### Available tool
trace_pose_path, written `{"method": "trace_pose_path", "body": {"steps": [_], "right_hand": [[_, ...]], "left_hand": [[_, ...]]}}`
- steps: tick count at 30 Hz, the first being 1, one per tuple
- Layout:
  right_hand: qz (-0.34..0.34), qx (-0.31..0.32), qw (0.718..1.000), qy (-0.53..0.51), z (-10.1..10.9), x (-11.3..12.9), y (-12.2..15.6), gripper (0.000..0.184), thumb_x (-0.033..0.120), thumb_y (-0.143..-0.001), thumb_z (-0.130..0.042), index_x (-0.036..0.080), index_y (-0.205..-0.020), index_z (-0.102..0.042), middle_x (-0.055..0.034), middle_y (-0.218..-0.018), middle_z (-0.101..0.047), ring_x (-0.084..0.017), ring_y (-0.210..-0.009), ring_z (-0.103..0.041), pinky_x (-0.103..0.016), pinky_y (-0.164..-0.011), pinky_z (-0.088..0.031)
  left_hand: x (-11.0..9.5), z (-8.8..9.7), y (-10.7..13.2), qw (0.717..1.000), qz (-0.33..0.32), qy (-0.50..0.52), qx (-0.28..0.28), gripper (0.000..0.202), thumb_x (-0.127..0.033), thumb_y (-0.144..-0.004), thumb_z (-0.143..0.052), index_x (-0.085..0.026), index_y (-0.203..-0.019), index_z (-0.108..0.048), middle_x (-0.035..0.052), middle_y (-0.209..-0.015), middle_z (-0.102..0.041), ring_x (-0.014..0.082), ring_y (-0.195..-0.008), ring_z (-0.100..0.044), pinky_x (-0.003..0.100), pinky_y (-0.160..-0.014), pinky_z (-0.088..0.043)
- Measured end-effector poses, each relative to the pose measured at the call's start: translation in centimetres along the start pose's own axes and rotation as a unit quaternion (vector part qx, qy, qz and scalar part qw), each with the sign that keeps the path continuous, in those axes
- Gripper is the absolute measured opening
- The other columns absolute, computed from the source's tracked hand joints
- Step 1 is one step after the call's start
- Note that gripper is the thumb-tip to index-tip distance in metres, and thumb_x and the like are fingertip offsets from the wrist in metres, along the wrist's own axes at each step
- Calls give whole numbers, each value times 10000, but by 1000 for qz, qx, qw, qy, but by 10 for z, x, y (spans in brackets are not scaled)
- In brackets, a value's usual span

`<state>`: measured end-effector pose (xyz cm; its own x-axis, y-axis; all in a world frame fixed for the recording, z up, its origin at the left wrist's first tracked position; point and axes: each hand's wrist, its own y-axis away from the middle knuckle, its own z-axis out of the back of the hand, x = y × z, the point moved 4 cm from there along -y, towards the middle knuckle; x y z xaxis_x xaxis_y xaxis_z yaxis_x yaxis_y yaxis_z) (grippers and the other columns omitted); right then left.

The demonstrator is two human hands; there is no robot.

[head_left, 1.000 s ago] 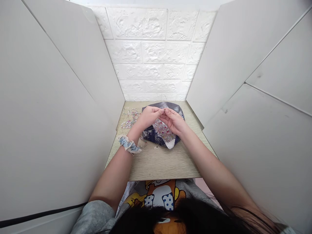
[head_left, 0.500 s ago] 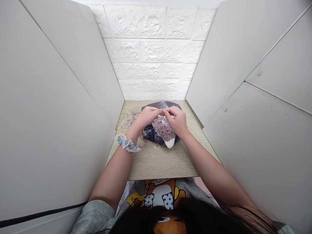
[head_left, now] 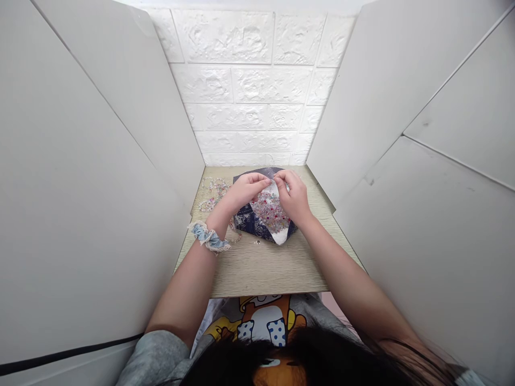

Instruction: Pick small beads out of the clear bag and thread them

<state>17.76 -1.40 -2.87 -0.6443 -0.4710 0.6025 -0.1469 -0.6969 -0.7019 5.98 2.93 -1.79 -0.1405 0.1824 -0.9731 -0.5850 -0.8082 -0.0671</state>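
A: Fingers first, what've we got?
B: Left hand (head_left: 245, 192) and right hand (head_left: 293, 197) both pinched in, thumbs against fingertips, above the middle of the pile. Left fingers (head_left: 263, 183) and right fingers (head_left: 280, 176) just apart, not touching each other.
A: Holding anything?
B: Can't tell, anything between them is too small to see.
A: Main item?
B: Navy patterned fabric pouch (head_left: 249, 222), lying on the bench (head_left: 261, 268) right under both hands. Sparkly multicoloured beads (head_left: 269, 212) spread across its middle, with a shiny pale lining (head_left: 280, 236) showing at the near tip.
A: Around it?
B: Loose bead strands (head_left: 213, 194) left of the pouch, one stray bead (head_left: 256, 242) just in front. Blue lace scrunchie (head_left: 208, 237) on the left wrist. White side panels (head_left: 100, 161) either side, white brick wall (head_left: 241, 86) behind.
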Motion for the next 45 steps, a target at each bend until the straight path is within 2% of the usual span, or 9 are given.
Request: {"method": "trace_pose_path", "body": {"steps": [4, 7, 11, 18, 29, 37, 41, 43, 45], "right_hand": [[-51, 16, 997, 48, 2, -16, -3, 178, 251, -829, -357, 190, -763, -511, -18, -765, -535, -143, -757, -478, -263, -700, -364], [-86, 143, 978, 123, -6, -28, 0, 137, 206, -794, -405, 178, -779, -539, -22, -803, -552, -135, -757, -495, -254, -703, -368], [-72, 292, 919, 255, -15, -35, 10, 177, 141, -766, -414, 176, -791, -587, -52, -913, -554, -148, -827, -517, -257, -734, -366], [-59, 358, 867, 343, -22, -30, 15, 217, 242, -783, -418, 205, -825, -627, -61, -921, -574, -193, -825, -545, -276, -654, -384], [-36, 361, 854, 373, -28, -29, 16, 202, 188, -778, -404, 171, -805, -604, -81, -917, -584, -207, -841, -550, -299, -691, -392], [-66, 360, 850, 378, -25, -32, 16, 171, 148, -763, -431, 152, -766, -602, -109, -900, -577, -223, -847, -538, -318, -706, -385], [-78, 274, 916, 284, -18, -29, 10, 135, 162, -774, -426, 157, -763, -560, -81, -876, -573, -196, -837, -522, -311, -719, -380], [-109, 193, 959, 178, -12, -27, 4, 122, 200, -790, -417, 166, -775, -533, -55, -854, -568, -167, -815, -513, -300, -723, -384], [-165, 128, 977, 35, -6, -28, 0, 119, 259, -787, -433, 173, -765, -513, -26, -785, -561, -138, -748, -511, -288, -706, -397]], "left_hand": [[-3, 0, 3, 999, 17, -34, 9, 237, -379, -693, -532, -143, -695, -552, -60, -470, -312, 36, -401, -245, 198, -395, -205], [-7, 1, 4, 1000, -9, 4, 7, 213, -358, -713, -511, -147, -710, -541, -67, -453, -275, 36, -394, -240, 194, -399, -200], [-7, 3, 3, 998, -37, 58, -6, 181, -319, -720, -501, -140, -706, -525, -65, -455, -286, 36, -408, -273, 187, -420, -229], [-6, 0, 3, 999, 29, 3, -24, 159, -301, -708, -491, -146, -680, -505, -76, -452, -245, 31, -373, -205, 188, -381, -155], [3, 2, -3, 992, 38, -102, -55, 221, -339, -648, -540, -138, -565, -501, -51, -482, -367, 45, -438, -294, 202, -435, -225], [6, 4, -4, 993, 29, -96, -62, 211, -357, -660, -512, -148, -644, -534, -52, -473, -361, 52, -424, -302, 197, -415, -234], [9, 3, -5, 993, 30, -99, -57, 173, -317, -654, -505, -148, -620, -518, -60, -450, -333, 47, -402, -273, 195, -401, -217], [8, 3, -5, 992, 17, -107, -58, 170, -305, -654, -502, -144, -600, -514, -59, -452, -334, 44, -411, -269, 194, -412, -223], [5, 3, -4, 992, 7, -109, -55, 178, -310, -660, -499, -143, -597, -515, -57, -462, -341, 44, -422, -278, 194, -426, -235]]}}
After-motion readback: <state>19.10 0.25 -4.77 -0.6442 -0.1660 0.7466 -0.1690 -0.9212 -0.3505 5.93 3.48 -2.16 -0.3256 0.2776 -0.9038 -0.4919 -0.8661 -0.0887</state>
